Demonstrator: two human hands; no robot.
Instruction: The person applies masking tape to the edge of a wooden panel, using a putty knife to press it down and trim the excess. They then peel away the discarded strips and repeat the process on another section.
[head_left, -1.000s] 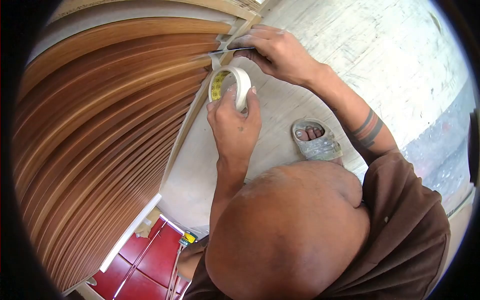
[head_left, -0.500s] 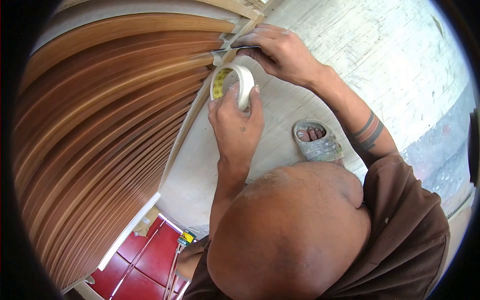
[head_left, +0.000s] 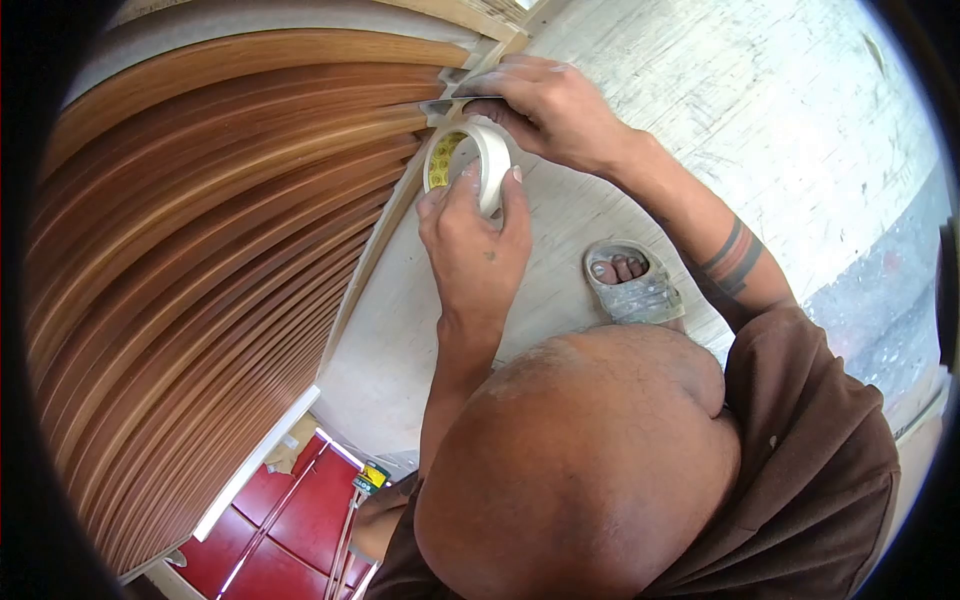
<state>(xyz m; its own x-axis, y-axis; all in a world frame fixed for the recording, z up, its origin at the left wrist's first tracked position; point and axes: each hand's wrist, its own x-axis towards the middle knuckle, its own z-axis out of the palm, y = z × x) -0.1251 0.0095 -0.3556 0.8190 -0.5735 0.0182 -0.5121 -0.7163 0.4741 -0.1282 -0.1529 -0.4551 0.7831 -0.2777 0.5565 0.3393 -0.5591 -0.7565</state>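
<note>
My left hand (head_left: 478, 250) is closed on a roll of white masking tape (head_left: 495, 165) with a yellow printed inner core. The roll is held upright beside the edge of a slatted wood panel (head_left: 230, 150). Just above it, my right hand (head_left: 560, 110) pinches a thin flat metal blade (head_left: 437, 107), which looks like a scraper's. Its tip reaches the ends of the brown slats, by a pale edge strip (head_left: 410, 180). Whatever handle the blade has is hidden by my fingers.
Whitish, paint-marked boarding (head_left: 780, 120) lies beyond my hands. A foot in a stained slipper (head_left: 635, 285) is on it. A bare bent leg (head_left: 580, 460) fills the lower middle. Red panels (head_left: 310, 510) and a yellow-and-green label (head_left: 374, 475) show at lower left.
My right hand has shifted slightly left toward the panel, and the blade has turned so that more of its flat face shows. My left hand and the tape have barely moved.
</note>
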